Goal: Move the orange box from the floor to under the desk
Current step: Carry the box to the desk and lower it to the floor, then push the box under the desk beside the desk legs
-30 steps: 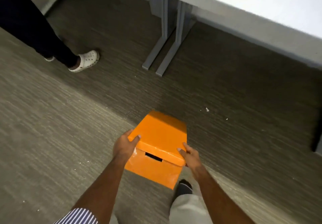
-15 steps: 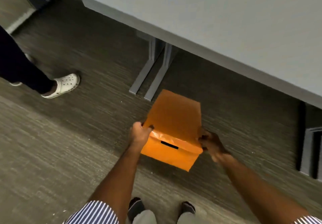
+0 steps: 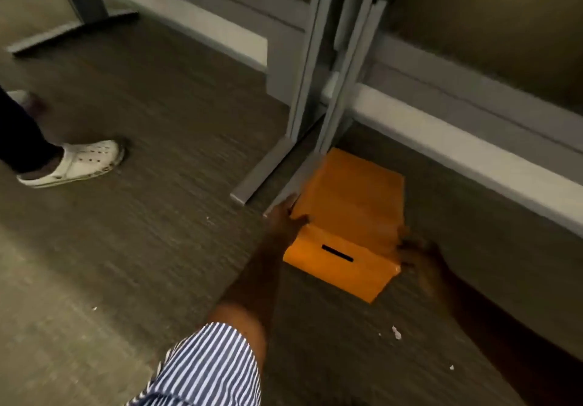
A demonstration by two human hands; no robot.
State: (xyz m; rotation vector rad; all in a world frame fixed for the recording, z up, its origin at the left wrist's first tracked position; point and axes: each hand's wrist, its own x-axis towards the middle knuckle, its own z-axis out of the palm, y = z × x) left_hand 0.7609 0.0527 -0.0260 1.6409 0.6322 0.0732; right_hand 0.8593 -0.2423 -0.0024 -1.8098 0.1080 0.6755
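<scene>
The orange box [image 3: 350, 206] with a black slot in its near face sits low on the carpet, right beside the grey desk legs [image 3: 310, 90]. My left hand [image 3: 285, 219] grips its left edge, touching the foot of the nearer leg. My right hand [image 3: 421, 255] holds the box's right near corner, in shadow. The desk top itself is out of frame; I see only its legs and the space beneath.
Another person's leg and white clog [image 3: 75, 164] stand at the left on the carpet. A second desk foot [image 3: 72, 31] lies at top left. A grey wall with a white baseboard [image 3: 473, 153] runs behind the box. Small paper scraps [image 3: 396, 333] dot the floor.
The box went from being carried above the floor to down at floor level beside the desk legs. My view dropped below the desk top. Both hands stayed on the box.
</scene>
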